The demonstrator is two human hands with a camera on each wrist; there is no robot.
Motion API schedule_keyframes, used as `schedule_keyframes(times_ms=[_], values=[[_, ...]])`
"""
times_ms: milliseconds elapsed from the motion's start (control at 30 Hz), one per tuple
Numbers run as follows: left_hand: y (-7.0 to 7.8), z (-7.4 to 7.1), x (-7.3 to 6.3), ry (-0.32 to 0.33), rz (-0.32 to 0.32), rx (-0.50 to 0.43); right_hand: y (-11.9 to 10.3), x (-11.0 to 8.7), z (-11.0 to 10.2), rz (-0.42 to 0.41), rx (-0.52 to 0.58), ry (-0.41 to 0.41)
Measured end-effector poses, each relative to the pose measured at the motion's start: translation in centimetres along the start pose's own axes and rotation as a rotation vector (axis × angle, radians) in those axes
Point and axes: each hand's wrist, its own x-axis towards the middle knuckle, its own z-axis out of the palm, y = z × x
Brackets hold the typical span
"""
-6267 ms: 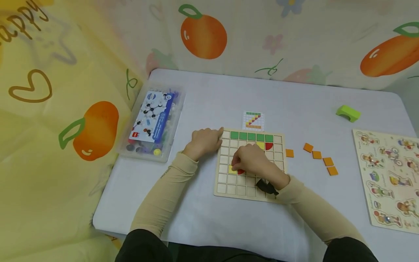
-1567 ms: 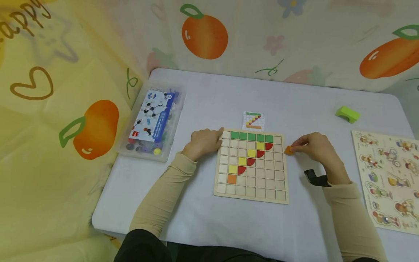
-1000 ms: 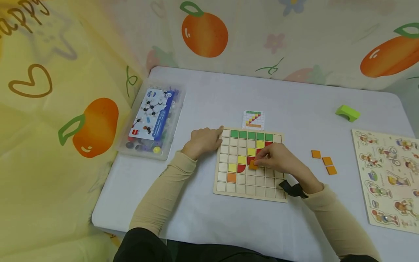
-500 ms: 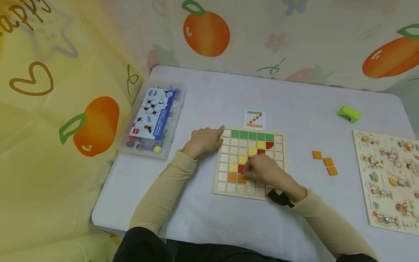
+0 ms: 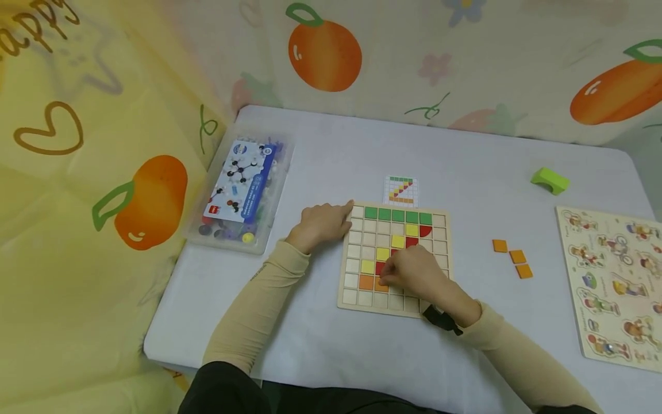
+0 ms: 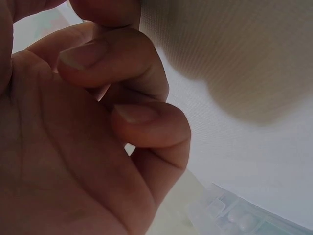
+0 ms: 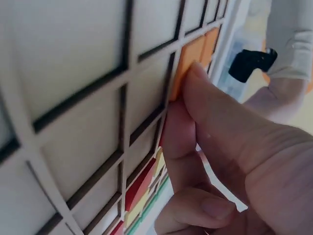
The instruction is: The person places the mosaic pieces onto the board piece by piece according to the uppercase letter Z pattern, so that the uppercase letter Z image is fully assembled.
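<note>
My left hand (image 5: 322,225) rests at the upper left corner of a wooden grid board (image 5: 343,296). Its index finger lies straight to the corner; the other fingers are bent in the left wrist view. Over the lower cells, my right hand (image 5: 414,269) touches an orange square tile (image 7: 188,61) with thumb and finger, the tile sitting in its cell beside another orange tile (image 5: 366,282). Green tiles (image 5: 397,216) line the top row. Yellow squares (image 5: 368,267) and red quarter-round pieces (image 5: 425,231) step diagonally down the board, partly hidden by my right hand.
Three loose orange tiles (image 5: 518,256) lie right of the board. A pattern card (image 5: 400,191) touches or nearly touches its top edge. A clear box of model parts (image 5: 240,190) stands left, a green arch block (image 5: 550,180) and a picture puzzle board (image 5: 610,282) right.
My right hand picked up an orange tile from beside the board and brought it left into the cell next to the first orange one. My left hand has stayed at the corner.
</note>
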Motion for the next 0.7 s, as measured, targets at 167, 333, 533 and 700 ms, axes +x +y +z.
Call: schedule_keyframes(times_ms=[167, 333, 533, 700], values=[[0.0, 0.0, 0.0, 0.012, 0.009, 0.003, 1.8, -0.6, -1.2, -0.018, 0.058, 0.087], [-0.1, -0.2, 0.0, 0.019, 0.003, 0.009, 5.6, -2.1, -4.5, 0.174, 0.067, 0.137], [-0.2, -0.2, 0.0, 0.009, 0.009, 0.008, 10.9, -4.4, -7.0, 0.324, 0.016, 0.118], [-0.2, 0.1, 0.3, 0.010, 0.020, 0.005, 14.5, -6.2, -8.4, 0.474, -0.006, 0.053]])
